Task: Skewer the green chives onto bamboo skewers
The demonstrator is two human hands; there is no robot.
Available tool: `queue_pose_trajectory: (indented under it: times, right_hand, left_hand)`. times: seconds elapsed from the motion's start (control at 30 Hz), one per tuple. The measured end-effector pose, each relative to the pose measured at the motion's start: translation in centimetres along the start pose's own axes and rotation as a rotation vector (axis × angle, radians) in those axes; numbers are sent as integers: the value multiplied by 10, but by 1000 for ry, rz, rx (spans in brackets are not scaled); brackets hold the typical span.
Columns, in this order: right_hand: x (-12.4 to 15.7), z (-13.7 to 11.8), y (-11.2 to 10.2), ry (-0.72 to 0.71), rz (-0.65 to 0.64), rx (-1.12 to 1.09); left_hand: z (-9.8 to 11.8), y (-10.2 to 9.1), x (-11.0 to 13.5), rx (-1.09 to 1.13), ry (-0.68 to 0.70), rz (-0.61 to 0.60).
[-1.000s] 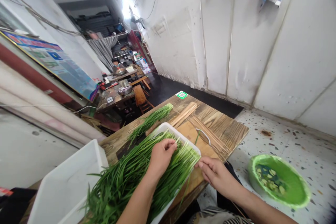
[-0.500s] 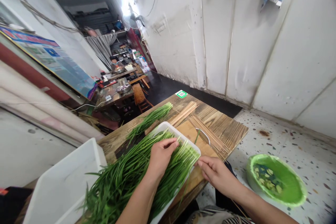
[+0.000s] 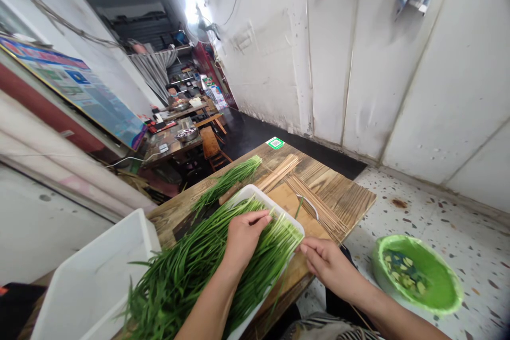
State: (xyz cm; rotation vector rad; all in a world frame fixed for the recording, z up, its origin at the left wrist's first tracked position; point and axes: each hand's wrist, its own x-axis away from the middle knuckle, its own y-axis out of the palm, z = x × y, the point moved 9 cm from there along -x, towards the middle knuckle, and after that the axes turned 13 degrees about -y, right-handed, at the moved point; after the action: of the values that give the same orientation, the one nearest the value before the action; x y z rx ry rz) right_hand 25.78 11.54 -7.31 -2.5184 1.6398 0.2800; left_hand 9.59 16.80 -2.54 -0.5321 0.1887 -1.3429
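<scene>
Little had changed over the last second: both hands kept almost the same places, and the green stalks lay as they had, so no visible progress had been made in handling them. They filled the white tub on the wooden surface, pale ends toward its far right rim. The left hand was over them, thumb and forefinger pinched together, seemingly on a pale stalk end. The right hand was at the tub's corner, fingers curled; whether they gripped anything could not be told. Thin sticks lay beyond.
</scene>
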Motion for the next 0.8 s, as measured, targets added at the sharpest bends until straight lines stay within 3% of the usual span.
queue_pose_trajectory:
  times: [0.2, 0.37, 0.47, 0.53, 0.67, 0.8]
  right_hand:
    - [-1, 4, -1, 5, 12, -28]
    - [0, 5, -1, -1, 12, -20]
    - [3, 5, -2, -13, 7, -11]
    - [4, 5, -3, -17, 7, -12]
    - [5, 6, -3, -16, 3, -21]
    - [5, 7, -3, -17, 2, -22]
  left_hand:
    - [6, 12, 5, -78, 15, -74]
    - [23, 11, 10, -255, 86, -257]
    - [29, -17, 0, -433, 116, -19]
    - [23, -22, -6, -605, 97, 92]
    - [3, -2, -12, -868, 41, 78]
    - [1, 11, -12, -811, 94, 55]
